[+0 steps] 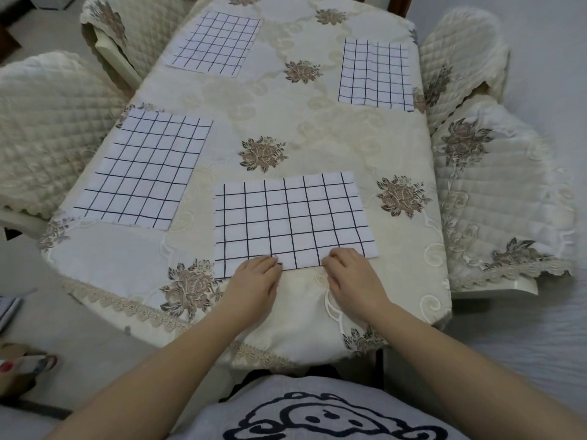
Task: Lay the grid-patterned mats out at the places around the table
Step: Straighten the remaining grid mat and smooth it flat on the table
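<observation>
Several white mats with dark grid lines lie flat on a table under a cream floral tablecloth [317, 138]. The nearest mat [292, 220] is in front of me at the table's near end. My left hand [254, 281] and my right hand [352, 274] rest palm down on its near edge, fingertips touching the cloth; whether they pinch it is unclear. Another mat [146, 169] lies at the near left place, one [219, 42] at the far left, and one [376, 74] at the far right.
Chairs with quilted cream covers stand round the table: near left [47, 128], far left [133, 27], far right [460, 49] and near right [502, 192]. Papers and a box edge lie on the floor at the lower left [19, 366].
</observation>
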Motion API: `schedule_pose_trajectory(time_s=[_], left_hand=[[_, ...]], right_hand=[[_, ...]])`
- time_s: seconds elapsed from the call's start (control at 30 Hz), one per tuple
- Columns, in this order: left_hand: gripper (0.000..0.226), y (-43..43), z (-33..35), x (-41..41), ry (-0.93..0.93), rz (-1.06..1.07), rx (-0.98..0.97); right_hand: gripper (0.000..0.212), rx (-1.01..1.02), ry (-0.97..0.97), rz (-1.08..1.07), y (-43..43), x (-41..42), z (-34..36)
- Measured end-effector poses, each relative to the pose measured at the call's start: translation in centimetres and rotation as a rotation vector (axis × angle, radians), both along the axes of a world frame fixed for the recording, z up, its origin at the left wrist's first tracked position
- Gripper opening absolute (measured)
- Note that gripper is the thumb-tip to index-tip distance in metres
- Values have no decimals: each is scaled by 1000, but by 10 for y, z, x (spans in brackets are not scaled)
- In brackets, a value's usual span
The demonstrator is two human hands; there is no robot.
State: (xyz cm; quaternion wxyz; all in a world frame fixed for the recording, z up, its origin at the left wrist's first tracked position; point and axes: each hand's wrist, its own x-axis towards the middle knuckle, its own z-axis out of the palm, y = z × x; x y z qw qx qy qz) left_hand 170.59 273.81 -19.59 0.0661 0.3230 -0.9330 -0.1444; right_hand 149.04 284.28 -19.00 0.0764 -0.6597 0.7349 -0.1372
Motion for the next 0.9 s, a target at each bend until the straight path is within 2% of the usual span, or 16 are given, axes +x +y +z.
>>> schedule_pose_trajectory(time_s=[0.13, 0.43, 0.57, 0.7, 0.83, 0.9], left_hand=[[32, 2, 4, -6, -32, 19, -57], [24, 0, 13, -24, -189, -1, -222], [28, -8, 21, -28, -218, 14, -214], [25, -28, 26, -31, -238, 42, -164], [5, -47, 38, -32, -175, 74, -78], [22, -57, 48, -34, -120, 127, -55]], right_hand=[[24, 35, 76, 9, -6, 1, 1], [31, 92, 321, 54, -26, 3, 5], [31, 95, 264, -9, -36, 0, 4], [18, 55, 167, -20, -45, -10, 7], [9, 20, 77, -44, -56, -23, 21], [12, 22, 34, -69, -62, -32, 33]])
